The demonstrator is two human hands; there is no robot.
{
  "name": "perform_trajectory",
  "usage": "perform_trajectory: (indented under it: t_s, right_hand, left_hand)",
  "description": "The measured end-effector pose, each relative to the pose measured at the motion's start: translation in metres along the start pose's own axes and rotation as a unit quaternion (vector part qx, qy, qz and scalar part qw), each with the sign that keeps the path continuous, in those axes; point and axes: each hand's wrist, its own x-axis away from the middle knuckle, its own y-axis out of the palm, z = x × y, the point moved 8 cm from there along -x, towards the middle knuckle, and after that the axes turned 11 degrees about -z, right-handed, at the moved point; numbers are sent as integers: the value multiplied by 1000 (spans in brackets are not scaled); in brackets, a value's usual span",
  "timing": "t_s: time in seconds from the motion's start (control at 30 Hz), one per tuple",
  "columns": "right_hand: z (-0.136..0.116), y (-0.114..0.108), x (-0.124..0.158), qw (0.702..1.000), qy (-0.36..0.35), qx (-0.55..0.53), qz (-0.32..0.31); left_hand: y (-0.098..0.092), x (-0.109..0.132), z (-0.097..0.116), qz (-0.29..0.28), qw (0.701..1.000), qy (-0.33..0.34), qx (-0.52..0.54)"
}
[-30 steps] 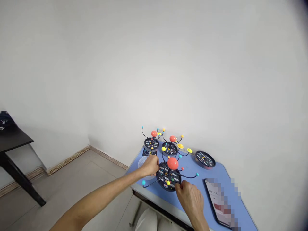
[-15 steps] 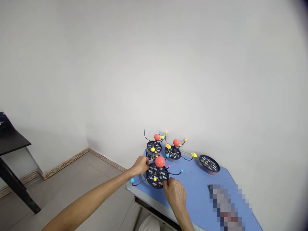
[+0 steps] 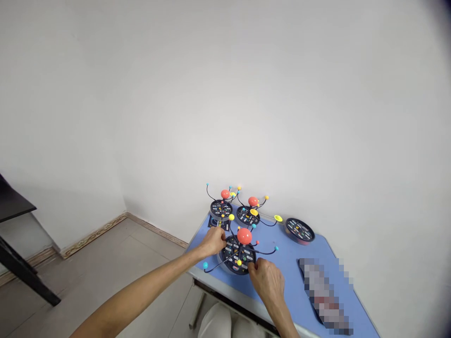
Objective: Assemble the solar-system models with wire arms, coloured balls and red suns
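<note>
A solar system model (image 3: 238, 260) with a round black base, a big red ball on top and curved black arms tipped with small coloured balls is held near the table's front edge. My left hand (image 3: 214, 241) grips the left rim of its base, fingers closed. On the right rim, my right hand (image 3: 267, 277) pinches the base with curled fingers. Two similar models stand behind: one (image 3: 221, 210) at the back left, another (image 3: 248, 216) beside it. A round base without arms (image 3: 299, 230) lies to the right.
The blue table (image 3: 278, 277) stands against the white wall. A dark-edged, pixelated object (image 3: 324, 298) lies on its right part. A printed dark card (image 3: 219, 223) is at the back left. A black table (image 3: 16, 202) stands far left.
Both hands and the model have moved right relative to the table and the back models. The view has shifted a little, and more of the dark card shows.
</note>
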Motion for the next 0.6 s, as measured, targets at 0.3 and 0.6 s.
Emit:
perform_trajectory:
  t_s: [0.3, 0.6]
  right_hand:
    - [-18, 2, -19, 1000, -24, -6, -1]
    - [-13, 9, -15, 1000, -23, -2, -9]
  left_hand:
    - [-12, -3, -13, 8, 1000, -12, -9]
    - [-6, 0, -14, -10, 1000, -11, 1]
